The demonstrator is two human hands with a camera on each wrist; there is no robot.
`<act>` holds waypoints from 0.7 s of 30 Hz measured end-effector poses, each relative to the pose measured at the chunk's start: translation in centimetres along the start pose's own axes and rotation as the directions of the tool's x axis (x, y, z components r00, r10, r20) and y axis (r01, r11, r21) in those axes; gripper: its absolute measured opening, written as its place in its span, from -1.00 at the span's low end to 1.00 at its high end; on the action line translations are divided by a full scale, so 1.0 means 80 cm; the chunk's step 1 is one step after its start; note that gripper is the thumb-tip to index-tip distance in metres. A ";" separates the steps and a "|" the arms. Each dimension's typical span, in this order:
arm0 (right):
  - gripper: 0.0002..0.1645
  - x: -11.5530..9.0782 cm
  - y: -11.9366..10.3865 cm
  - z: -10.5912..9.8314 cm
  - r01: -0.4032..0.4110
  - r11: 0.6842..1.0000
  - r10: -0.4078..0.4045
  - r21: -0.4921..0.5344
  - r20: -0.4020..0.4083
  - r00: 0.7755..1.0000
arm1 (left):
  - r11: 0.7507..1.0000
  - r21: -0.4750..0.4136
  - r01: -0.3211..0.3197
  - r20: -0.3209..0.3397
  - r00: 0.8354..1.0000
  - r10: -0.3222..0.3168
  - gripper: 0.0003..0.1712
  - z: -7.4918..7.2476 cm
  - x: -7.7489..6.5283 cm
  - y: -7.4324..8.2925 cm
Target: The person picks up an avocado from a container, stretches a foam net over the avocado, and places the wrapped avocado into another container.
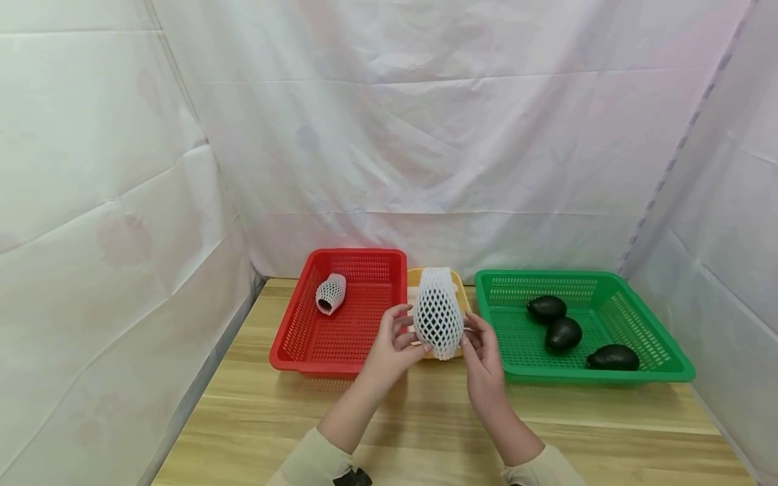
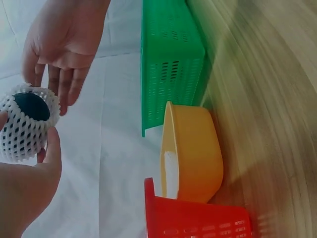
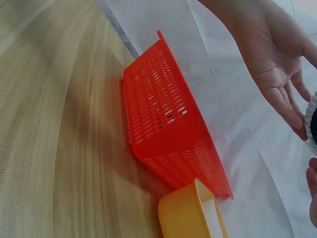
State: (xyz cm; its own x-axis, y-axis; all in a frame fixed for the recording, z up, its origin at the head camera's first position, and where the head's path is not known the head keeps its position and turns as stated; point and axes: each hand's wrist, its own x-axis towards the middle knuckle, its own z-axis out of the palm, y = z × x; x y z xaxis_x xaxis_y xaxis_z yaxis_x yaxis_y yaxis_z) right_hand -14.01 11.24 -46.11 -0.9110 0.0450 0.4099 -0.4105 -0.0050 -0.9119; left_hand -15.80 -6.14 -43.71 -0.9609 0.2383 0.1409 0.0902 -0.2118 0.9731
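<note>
Both hands hold up an avocado in a white foam net sleeve (image 1: 439,317), its dark skin showing through the mesh. My left hand (image 1: 389,351) grips its left side, thumb low at the front. On the right side, my right hand (image 1: 484,361) has its thumb and fingers at the net. The sleeve's upper part stands loose above the fruit. In the left wrist view, dark skin shows at the sleeve's open end. Another netted avocado (image 1: 331,293) lies in the red basket (image 1: 340,368) at left. Bare avocados (image 1: 563,335) lie in the green basket (image 1: 595,375) at right.
Between the two baskets stands a yellow container (image 2: 198,153), partly hidden behind the hands in the head view, with white material inside. All three stand on a wood-grain table (image 1: 425,432). White sheeting (image 1: 389,148) hangs behind and at both sides.
</note>
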 end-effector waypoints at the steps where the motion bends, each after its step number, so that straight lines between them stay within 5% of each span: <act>1: -0.54 0.001 0.000 0.000 0.027 1.000 -0.027 0.001 -0.023 0.999 | 1.000 0.005 0.008 -0.016 1.000 -0.007 -0.13 0.000 0.001 0.000; 6: -0.60 0.006 0.003 0.003 0.209 0.976 -0.213 -0.061 -0.082 0.974 | 0.997 0.074 0.021 -0.065 0.998 -0.016 -0.04 -0.002 0.003 -0.003; 9: -0.60 0.007 0.006 0.002 0.248 0.966 -0.254 -0.077 -0.072 0.965 | 0.991 0.129 0.017 -0.089 0.996 -0.006 -0.10 -0.001 0.004 -0.005; 17: -0.60 0.002 0.001 0.002 0.078 0.997 -0.079 0.026 0.019 0.997 | 0.980 0.191 0.055 -0.119 0.992 -0.033 -0.21 -0.003 0.001 -0.007; 21: -0.60 0.007 0.004 0.011 0.011 0.999 -0.014 0.044 0.068 0.998 | 0.984 0.120 0.129 -0.132 0.985 -0.113 -0.21 -0.011 0.003 -0.005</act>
State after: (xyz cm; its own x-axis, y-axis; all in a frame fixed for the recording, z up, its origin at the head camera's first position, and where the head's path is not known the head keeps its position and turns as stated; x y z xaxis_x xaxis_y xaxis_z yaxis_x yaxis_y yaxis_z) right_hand -14.69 10.36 -46.11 -0.9057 -0.0234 0.4233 -0.4219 -0.0486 -0.9053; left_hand -16.28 -6.86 -44.24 -0.9910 0.1337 0.0044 -0.0042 -0.0637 0.9980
